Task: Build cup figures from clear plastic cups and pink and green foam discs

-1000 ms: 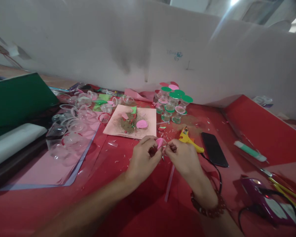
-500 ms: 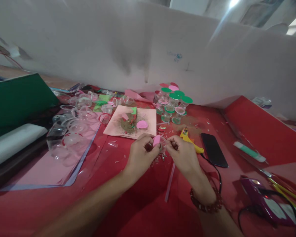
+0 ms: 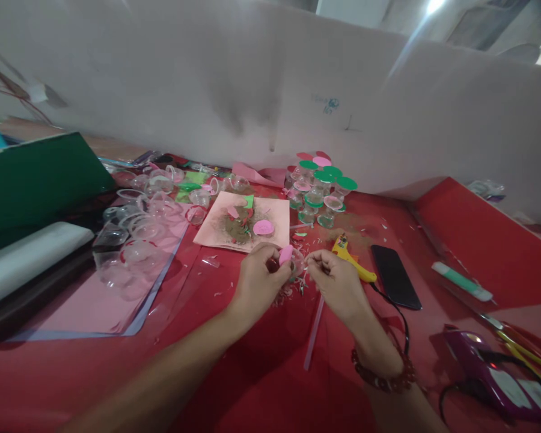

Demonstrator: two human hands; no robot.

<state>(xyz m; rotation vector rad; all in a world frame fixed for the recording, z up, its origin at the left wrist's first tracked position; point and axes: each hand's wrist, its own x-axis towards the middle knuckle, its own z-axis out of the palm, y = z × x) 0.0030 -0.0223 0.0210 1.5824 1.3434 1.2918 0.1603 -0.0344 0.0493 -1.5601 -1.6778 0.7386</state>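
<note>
My left hand (image 3: 258,278) pinches a small pink paper disc (image 3: 286,254) over the red table. Close beside it, my right hand (image 3: 338,282) is closed in a pinch on a small clear plastic piece (image 3: 298,263) that touches the disc. Tiny paper scraps (image 3: 293,290) lie on the table right under both hands. Just beyond the hands lies a peach sheet (image 3: 247,219) with brown powder and another pink disc (image 3: 263,227) on it.
Clear plastic cups (image 3: 137,231) are heaped on a pink sheet at left, beside a green board (image 3: 36,180). Small jars with green and pink lids (image 3: 320,186) stand at the back. A yellow glue gun (image 3: 349,258), black phone (image 3: 394,275), glue stick (image 3: 460,281) and purple tool (image 3: 482,364) lie at right.
The pink disc has tipped from lying between the two hands to standing edge-up in my left fingers. Both hands have shifted slightly away from me.
</note>
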